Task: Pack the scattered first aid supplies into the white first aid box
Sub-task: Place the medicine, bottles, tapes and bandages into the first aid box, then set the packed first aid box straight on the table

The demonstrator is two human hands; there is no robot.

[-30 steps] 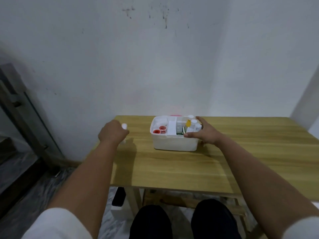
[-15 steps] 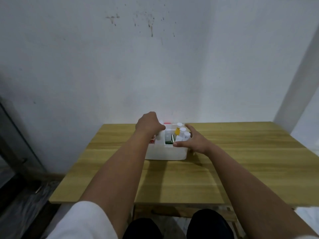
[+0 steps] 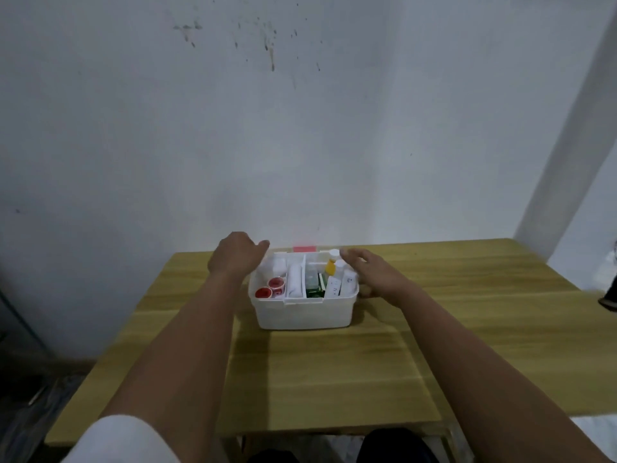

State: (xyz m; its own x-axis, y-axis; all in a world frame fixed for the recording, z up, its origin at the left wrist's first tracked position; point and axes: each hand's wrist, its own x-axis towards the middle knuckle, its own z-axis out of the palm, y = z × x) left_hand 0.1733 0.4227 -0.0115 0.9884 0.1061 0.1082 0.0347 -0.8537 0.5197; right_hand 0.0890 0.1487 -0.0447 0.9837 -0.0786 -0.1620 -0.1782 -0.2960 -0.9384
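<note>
So the white first aid box [image 3: 302, 312] sits a bit above the middle of the frame, on the far half of a light wooden table [image 3: 334, 372] that's pushed up against a scuffed white wall [image 3: 300, 128]. It's open on top and already pretty full. In the left section there are two small red-topped tubs [image 3: 270, 287], with a white roll [image 3: 295, 284] lying right next to them. Past the divider there's something green [image 3: 313, 285], then a yellow bottle with a white cap [image 3: 331, 265] standing upright at the back right, plus a couple of white packets [image 3: 340, 286] leaning in the right corner.

Left hand [image 3: 235, 253] is up at the box's back-left corner, fingers loosely curled, nothing in it as far as I can see. Right hand [image 3: 374, 274] hovers over the right rim, fingers spread and relaxed, also holding nothing. Can't tell if either one is actually touching the plastic.

There's a bit of pink [image 3: 304, 248] peeking out behind the box's back edge, too blurry to say what.
</note>
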